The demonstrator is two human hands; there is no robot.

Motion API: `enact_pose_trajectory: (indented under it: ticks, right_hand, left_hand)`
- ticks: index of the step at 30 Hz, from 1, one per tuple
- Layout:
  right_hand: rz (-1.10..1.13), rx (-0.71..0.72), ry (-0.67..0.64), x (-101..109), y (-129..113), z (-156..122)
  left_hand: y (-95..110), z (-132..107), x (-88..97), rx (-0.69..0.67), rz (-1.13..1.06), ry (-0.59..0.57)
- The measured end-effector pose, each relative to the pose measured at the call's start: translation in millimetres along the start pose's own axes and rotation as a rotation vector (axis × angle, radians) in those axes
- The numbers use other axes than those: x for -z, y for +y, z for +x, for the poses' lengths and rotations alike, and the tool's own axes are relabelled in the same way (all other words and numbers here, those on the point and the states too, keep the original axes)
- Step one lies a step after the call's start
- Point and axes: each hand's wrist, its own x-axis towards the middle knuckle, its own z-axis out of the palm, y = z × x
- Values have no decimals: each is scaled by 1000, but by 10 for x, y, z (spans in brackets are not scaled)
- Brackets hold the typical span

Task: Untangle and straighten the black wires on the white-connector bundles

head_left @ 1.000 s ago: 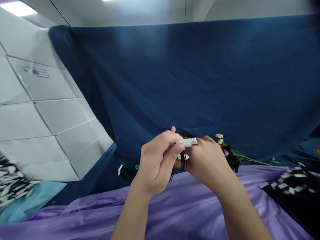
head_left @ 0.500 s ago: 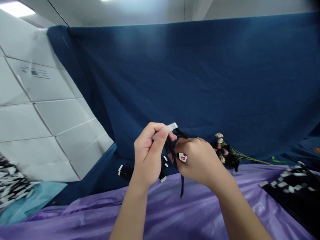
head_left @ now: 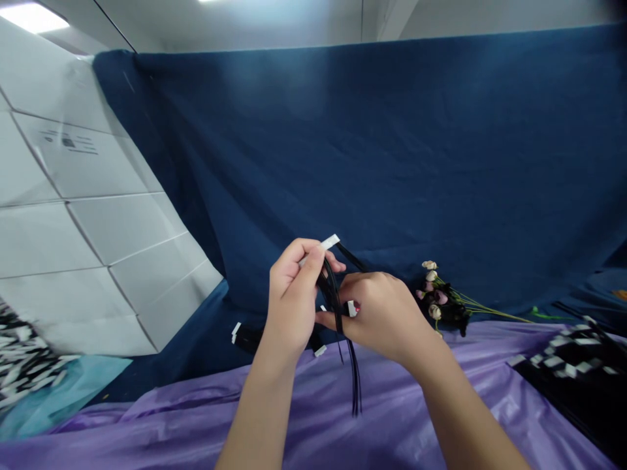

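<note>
Wires (head_left: 330, 287), black and thin, are strung between the two hands, above the far edge of the purple sheet (head_left: 392, 418). A second ago their white connector (head_left: 331, 242) lay up against the right hand; now it slants clear of it, pinched between the left hand's (head_left: 296, 303) thumb and fingers. Since half a second ago the loose ends have dropped lower over the purple sheet and fanned apart, while a red-marked white piece (head_left: 351, 309) has become partly covered by the right hand (head_left: 386, 316). For the handling, I judge this leaves the left hand steadying the connector and the right working the strands. The right fingers are curled about the wires; whether they also grip the white piece I cannot tell.

Counting: two hands, one connector in the left, one red-marked piece at the right. The strands overlap too much to number. Behind the left wrist, one dark bundle (head_left: 247, 339) shows two white tips on the blue cloth (head_left: 313, 150). One bunch of flowers (head_left: 441, 297) lies by the purple sheet's far edge, right of the hands. Two black-and-white piles show, one toward the sheet's right edge (head_left: 568, 365), one beyond its far left corner (head_left: 24, 365).
</note>
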Motion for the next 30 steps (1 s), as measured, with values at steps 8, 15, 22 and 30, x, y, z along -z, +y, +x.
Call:
enact_pose_trajectory:
  ticks: [8, 15, 22, 30]
  right_hand:
    - [-11, 30, 15, -53, -3, 3]
    - [222, 24, -58, -6, 15, -4]
    - [755, 86, -186, 2, 99, 1]
    - [1233, -16, -232, -6, 103, 46]
  left_hand:
    - [16, 9, 18, 37, -29, 36]
    - [36, 17, 29, 84, -50, 37]
    - [109, 32, 67, 156, -118, 73]
    - [113, 42, 76, 164, -125, 104]
